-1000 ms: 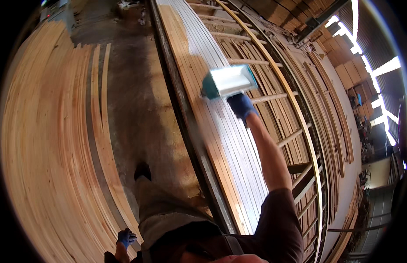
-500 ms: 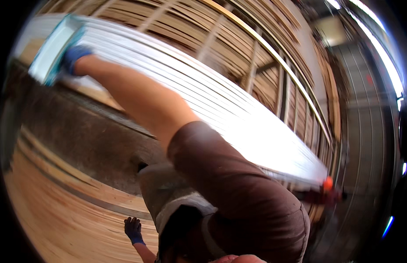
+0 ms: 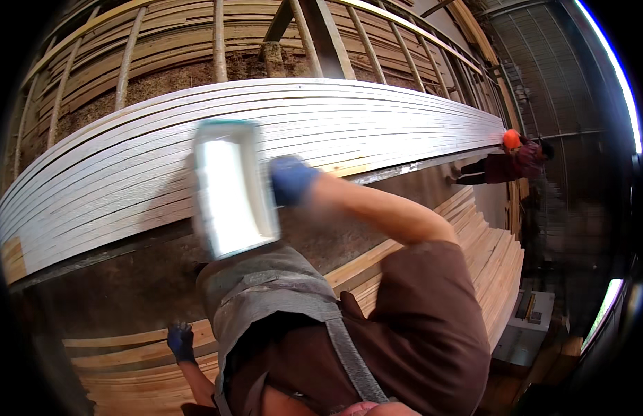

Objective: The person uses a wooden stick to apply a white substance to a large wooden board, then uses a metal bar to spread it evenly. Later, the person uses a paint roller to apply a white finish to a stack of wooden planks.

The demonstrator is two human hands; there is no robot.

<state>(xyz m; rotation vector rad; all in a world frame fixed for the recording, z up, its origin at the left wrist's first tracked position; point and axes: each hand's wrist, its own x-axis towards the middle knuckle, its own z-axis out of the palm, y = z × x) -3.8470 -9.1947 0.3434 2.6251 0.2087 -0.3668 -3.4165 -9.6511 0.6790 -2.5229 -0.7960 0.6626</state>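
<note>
My right hand (image 3: pixel 292 180), in a blue glove and blurred by motion, grips a white rectangular trough-like tray with a teal edge (image 3: pixel 235 187). The tray is tilted, its hollow white inside facing up, over the near edge of a long row of white-coated boards (image 3: pixel 321 125). Part of the hand is hidden behind the tray's side. Down at the lower left, my left hand (image 3: pixel 180 342) wears a dark blue glove and holds nothing. Its fingers are apart at the edge of a stack of bare wooden boards (image 3: pixel 141 378).
Beyond the white boards stands a rack of wooden bars (image 3: pixel 219 41) with stacked planks behind. Another person (image 3: pixel 519 163) is at the far right end beside an orange round object (image 3: pixel 511 139). More bare planks (image 3: pixel 484 263) and a grey box (image 3: pixel 529 319) lie at the right.
My right hand has swung the tray from the far left end rightward and nearer to my body, with the elbow now bent. My left hand has shifted slightly left, and the view has turned.
</note>
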